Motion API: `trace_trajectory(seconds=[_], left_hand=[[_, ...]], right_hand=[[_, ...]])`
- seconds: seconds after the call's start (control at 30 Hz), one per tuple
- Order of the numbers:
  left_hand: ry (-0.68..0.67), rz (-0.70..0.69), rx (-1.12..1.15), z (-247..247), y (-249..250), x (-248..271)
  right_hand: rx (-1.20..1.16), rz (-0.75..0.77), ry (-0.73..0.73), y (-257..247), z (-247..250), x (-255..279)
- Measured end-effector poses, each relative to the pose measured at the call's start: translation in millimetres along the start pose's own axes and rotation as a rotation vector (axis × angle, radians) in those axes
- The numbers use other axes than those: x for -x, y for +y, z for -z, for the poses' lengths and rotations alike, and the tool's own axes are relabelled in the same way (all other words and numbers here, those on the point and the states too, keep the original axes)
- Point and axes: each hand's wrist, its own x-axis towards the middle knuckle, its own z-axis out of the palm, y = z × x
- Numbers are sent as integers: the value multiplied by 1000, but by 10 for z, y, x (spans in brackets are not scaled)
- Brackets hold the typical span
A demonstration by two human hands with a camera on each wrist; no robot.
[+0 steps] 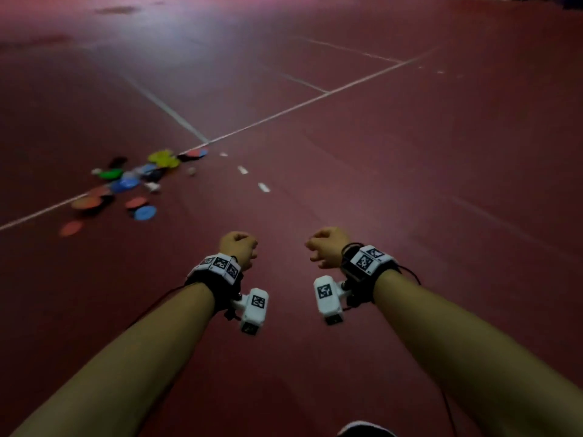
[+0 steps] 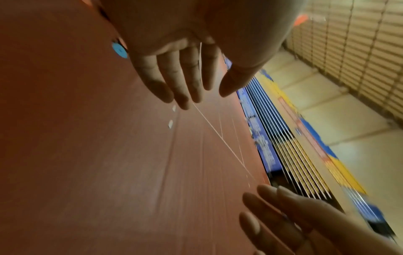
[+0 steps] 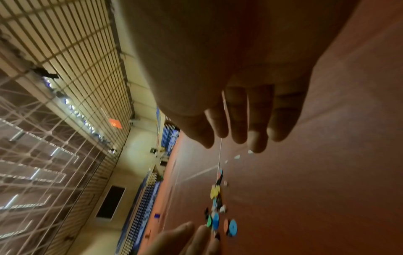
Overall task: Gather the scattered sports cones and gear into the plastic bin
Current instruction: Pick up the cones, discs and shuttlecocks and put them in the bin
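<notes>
On the red court floor, cones lie scattered ahead-left, well apart from both hands. Left hand and right hand hang loosely curled, fingers relaxed, holding nothing. No bin in view. Approach step, likely; next calls for walking over and reaching down to the nearest blue cone.
</notes>
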Motion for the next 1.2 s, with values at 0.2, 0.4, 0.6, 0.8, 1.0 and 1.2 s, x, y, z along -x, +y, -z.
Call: trace_trajectory(seconds=[0.2, 0.4, 0.6, 0.8, 1.0, 1.2], left_hand=[[271, 119, 183, 1557, -313, -768], [499, 157, 294, 2813, -280, -1768], [740, 208, 416, 4206, 145, -2674], [883, 314, 481, 5299, 145, -3398], [813, 318, 487, 6185, 93, -4885], [637, 368, 496, 7159, 454, -6508]], right_hand=[[113, 52, -222, -947, -1611, -949], [157, 101, -433, -1791, -3204, -2156], [204, 110, -620, -3084, -4656, -3185], [290, 165, -730, -3875, -5750, -3846], [360, 147, -685, -4340, -6842, -4931], [325, 37, -521, -5310, -7706, -6073]])
